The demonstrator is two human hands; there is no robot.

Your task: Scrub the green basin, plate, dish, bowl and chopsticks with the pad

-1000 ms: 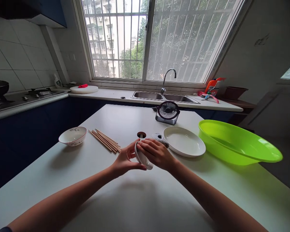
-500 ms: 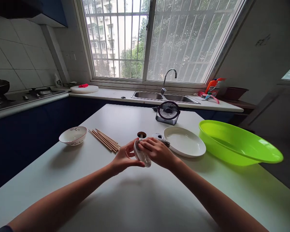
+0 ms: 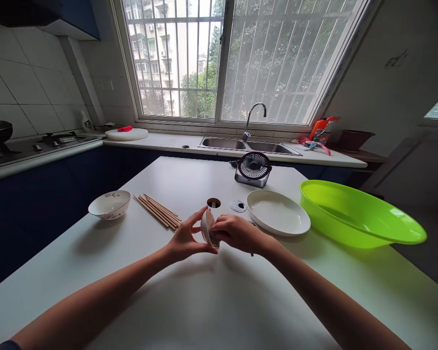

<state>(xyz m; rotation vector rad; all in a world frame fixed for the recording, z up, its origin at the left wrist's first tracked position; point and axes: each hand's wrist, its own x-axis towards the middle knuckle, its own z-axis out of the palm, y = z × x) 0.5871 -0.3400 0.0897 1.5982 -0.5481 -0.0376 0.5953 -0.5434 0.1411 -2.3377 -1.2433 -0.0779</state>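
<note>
My left hand (image 3: 184,241) grips a small white bowl (image 3: 206,228) by its rim, thumb on top and fingers beneath. The bowl is tilted on edge just above the white table (image 3: 211,301). My right hand (image 3: 238,233) is closed, with its fingers pressed into the bowl's hollow. A dark grey scourer (image 3: 213,239) shows under those fingertips, mostly hidden. Both hands meet at the table's middle.
A patterned bowl (image 3: 109,204) and several wooden chopsticks (image 3: 157,212) lie to the left. Right of the hands lie a white plate (image 3: 277,212) and a green basin (image 3: 357,214) at the table's edge. Behind are a round hole (image 3: 213,202), a small cap (image 3: 238,206), a desk fan (image 3: 253,169) and the sink (image 3: 248,145).
The bowl has turned more upright and sunk a little toward the table. My right hand slid down from over the bowl's top into its hollow, uncovering the cap behind it.
</note>
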